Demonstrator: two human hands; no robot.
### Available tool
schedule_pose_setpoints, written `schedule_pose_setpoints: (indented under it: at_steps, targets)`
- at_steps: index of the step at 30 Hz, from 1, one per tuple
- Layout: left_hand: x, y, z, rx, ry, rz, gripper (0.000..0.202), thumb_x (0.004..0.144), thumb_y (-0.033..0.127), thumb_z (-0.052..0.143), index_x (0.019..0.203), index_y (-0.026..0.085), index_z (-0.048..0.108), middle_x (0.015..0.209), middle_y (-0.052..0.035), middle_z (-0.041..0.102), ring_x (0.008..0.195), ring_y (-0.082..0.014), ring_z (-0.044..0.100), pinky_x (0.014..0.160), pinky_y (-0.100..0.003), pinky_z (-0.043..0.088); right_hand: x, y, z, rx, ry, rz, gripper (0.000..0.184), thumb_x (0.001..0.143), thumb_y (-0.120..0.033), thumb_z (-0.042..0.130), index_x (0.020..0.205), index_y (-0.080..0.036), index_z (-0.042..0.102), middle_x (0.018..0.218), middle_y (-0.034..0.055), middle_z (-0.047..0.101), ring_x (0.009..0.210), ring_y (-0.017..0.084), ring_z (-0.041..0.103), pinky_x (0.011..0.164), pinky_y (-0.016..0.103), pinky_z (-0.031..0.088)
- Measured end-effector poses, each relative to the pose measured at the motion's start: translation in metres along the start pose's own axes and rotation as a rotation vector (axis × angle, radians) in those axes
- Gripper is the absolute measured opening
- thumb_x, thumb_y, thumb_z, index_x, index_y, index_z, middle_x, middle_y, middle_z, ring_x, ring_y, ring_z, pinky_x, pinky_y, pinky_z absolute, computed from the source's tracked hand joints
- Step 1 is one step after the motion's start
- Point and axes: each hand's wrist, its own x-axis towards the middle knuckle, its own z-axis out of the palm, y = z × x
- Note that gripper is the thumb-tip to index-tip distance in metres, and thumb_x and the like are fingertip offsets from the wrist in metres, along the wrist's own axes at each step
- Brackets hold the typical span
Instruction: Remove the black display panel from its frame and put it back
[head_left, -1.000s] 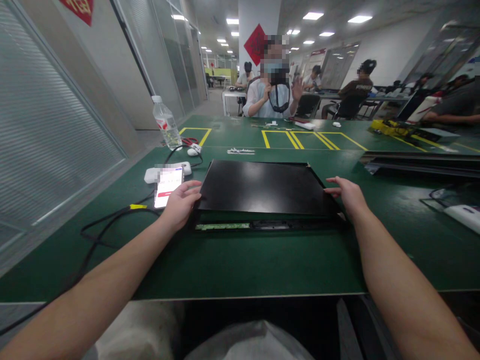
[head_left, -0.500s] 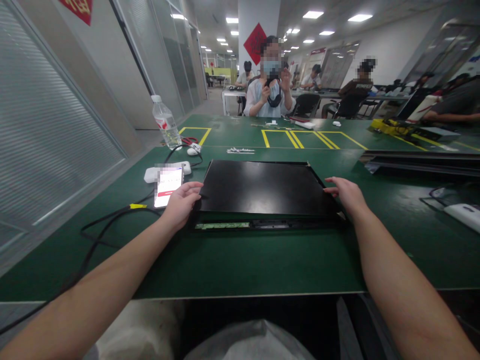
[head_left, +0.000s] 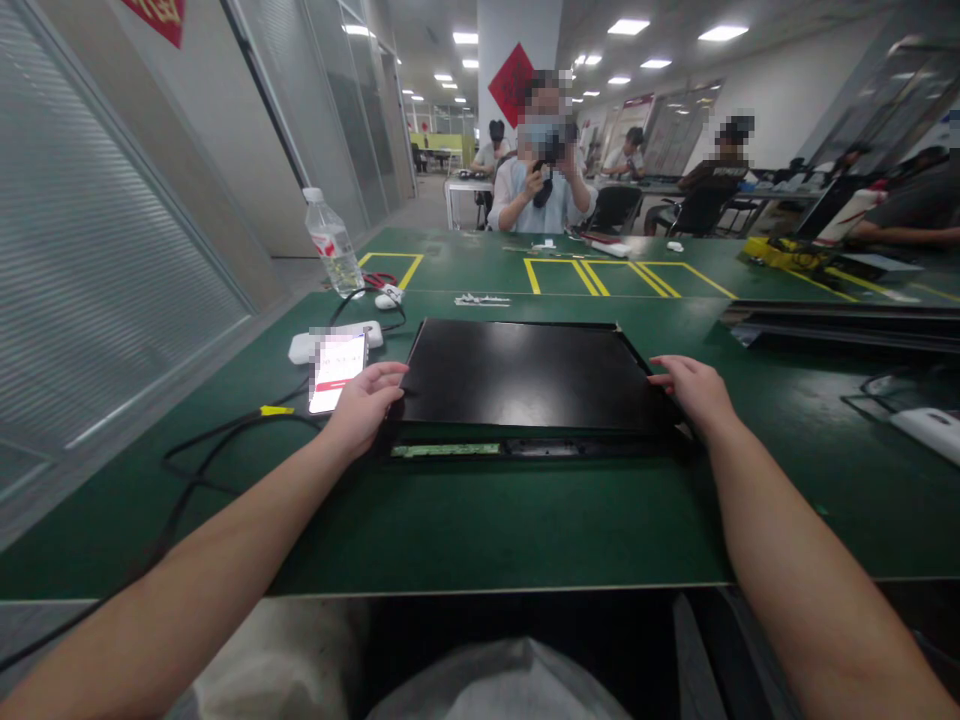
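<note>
A flat black display panel [head_left: 525, 375] lies across a black frame [head_left: 585, 449] on the green table. Along the near side of that frame, a strip of green circuit board [head_left: 446, 451] shows below the panel's front edge. My left hand [head_left: 367, 402] grips the panel's left edge, thumb and fingers closed on it. At the opposite edge, my right hand [head_left: 694, 392] pinches the panel between thumb and fingers. The panel's front edge sits slightly above the frame; how far it is raised I cannot tell.
Left of the panel are a lit phone [head_left: 337, 372], a white power strip [head_left: 300, 347], black cables [head_left: 202, 455] and a water bottle [head_left: 332, 245]. Long dark metal pieces [head_left: 840, 328] lie at right. Across the table a person [head_left: 544, 190] holds a dark device.
My hands and the display panel have hardly moved. The person across the table has raised the dark device closer to their face.
</note>
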Motion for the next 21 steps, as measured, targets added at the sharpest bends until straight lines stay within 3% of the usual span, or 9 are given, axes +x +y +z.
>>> schedule_pose_setpoints:
  at_steps: [10, 17, 21]
  targets:
    - [0.001, -0.001, 0.0, 0.004, -0.006, 0.009, 0.036, 0.058, 0.01, 0.075, 0.092, 0.021, 0.073, 0.083, -0.0023, 0.083, 0.085, -0.0265, 0.083, 0.075, -0.034, 0.063, 0.003, 0.005, 0.0, 0.004, -0.009, 0.028, 0.036, 0.085, -0.052, 0.068, 0.099, -0.023, 0.084, 0.088, 0.0122, 0.085, 0.088, 0.031, 0.076, 0.083, 0.042, 0.058]
    - [0.0, -0.002, 0.0, 0.017, 0.008, 0.016, 0.04, 0.058, 0.01, 0.075, 0.096, 0.021, 0.073, 0.083, -0.0025, 0.083, 0.089, -0.0291, 0.083, 0.078, -0.037, 0.064, 0.012, 0.019, 0.002, -0.072, 0.012, -0.029, 0.035, 0.084, -0.052, 0.07, 0.099, -0.024, 0.085, 0.09, 0.0105, 0.086, 0.092, 0.032, 0.077, 0.092, 0.047, 0.058]
    - [0.0, -0.004, 0.0, 0.024, 0.024, 0.024, 0.046, 0.059, 0.008, 0.074, 0.104, 0.02, 0.073, 0.089, -0.0046, 0.084, 0.097, -0.0317, 0.084, 0.085, -0.041, 0.066, 0.02, 0.029, 0.002, -0.087, 0.002, -0.078, 0.037, 0.083, -0.055, 0.072, 0.1, -0.025, 0.085, 0.089, 0.0107, 0.086, 0.096, 0.034, 0.079, 0.09, 0.048, 0.06]
